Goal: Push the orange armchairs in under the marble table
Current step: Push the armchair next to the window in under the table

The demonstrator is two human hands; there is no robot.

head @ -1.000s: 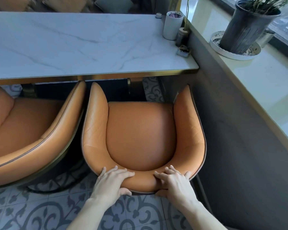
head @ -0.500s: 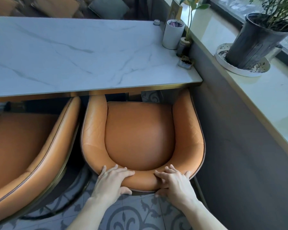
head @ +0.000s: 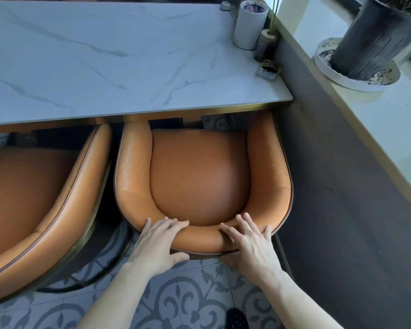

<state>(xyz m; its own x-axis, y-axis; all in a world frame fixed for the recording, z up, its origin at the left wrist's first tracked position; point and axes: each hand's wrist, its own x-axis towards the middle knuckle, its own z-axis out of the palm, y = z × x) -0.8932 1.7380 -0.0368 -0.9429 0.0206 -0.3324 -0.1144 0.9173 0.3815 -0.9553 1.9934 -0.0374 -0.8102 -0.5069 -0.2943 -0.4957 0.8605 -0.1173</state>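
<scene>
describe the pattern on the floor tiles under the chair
Pale grey floor tiles with darker grey scrolling floral swirls, seen best in the head view.

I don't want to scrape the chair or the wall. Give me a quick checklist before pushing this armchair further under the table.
1. Both hands on the backrest: left hand and right hand grip the top of the right armchair. Ok.
2. Armrest tips under the marble table edge: both front tips pass beneath it. Ok.
3. Room on the wall side: right armrest runs very close to the grey wall. Not ok, keep it straight.
4. Gap to the left armchair: a narrow dark gap shows. Ok.
5. Floor and table legs under the table: mostly hidden. Cannot tell.
</scene>
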